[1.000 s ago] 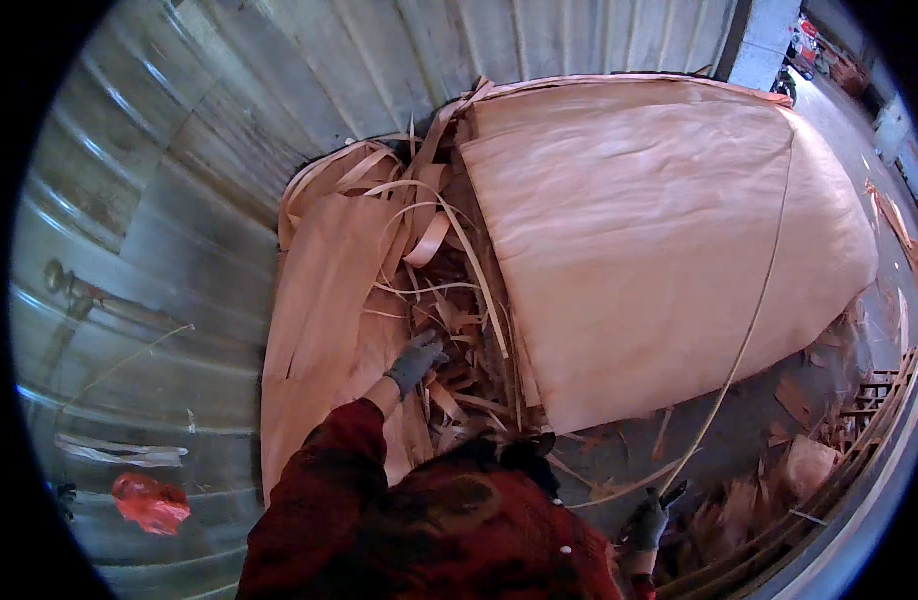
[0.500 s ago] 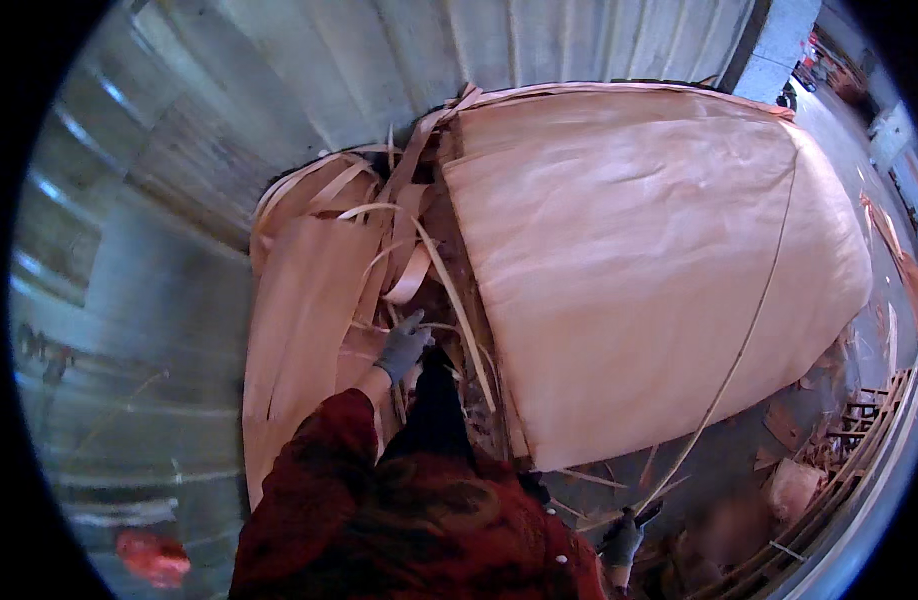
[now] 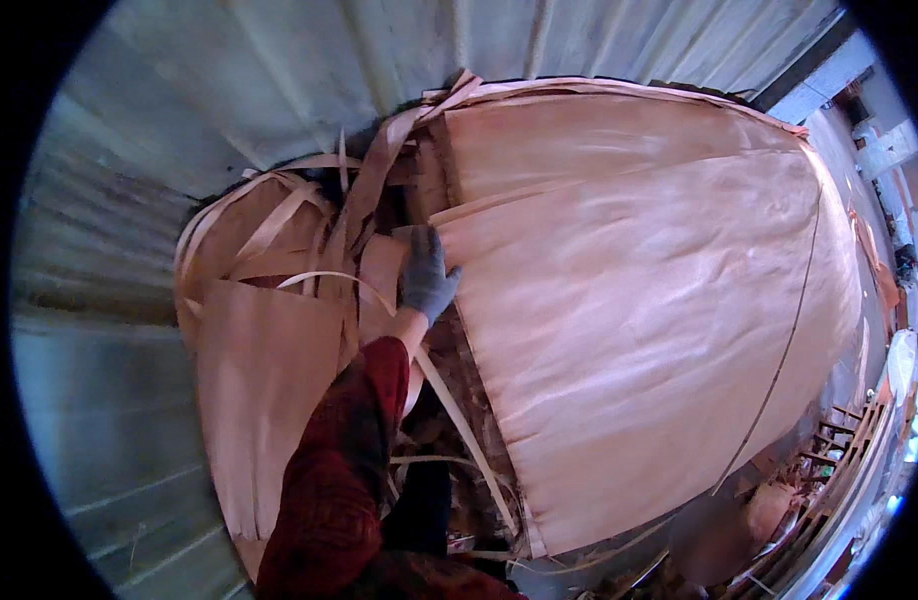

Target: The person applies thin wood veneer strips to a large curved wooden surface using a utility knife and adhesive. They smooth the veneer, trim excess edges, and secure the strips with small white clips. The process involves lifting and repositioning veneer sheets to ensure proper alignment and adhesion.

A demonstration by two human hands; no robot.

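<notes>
My left hand (image 3: 429, 278), in a grey glove, reaches forward to the left edge of a large stack of thin wood veneer sheets (image 3: 629, 330). Its fingers point up along that edge, with the thumb spread to the right, and nothing shows in its grasp. The top sheet's far left corner lies just beyond the fingertips. A long thin rod (image 3: 787, 330) slants across the right part of the stack. My right hand is out of the picture.
To the left stands a smaller pile of veneer (image 3: 269, 390), with curled strips (image 3: 279, 225) behind it. A pale narrow strip (image 3: 464, 425) crosses the gap between piles. Corrugated metal wall (image 3: 319, 80) rises behind. Slatted wood (image 3: 829, 470) and scraps lie at lower right.
My left hand has moved forward from the gap to the big stack's edge. My right hand, earlier at the rod's near end, has left the picture. The view has shifted.
</notes>
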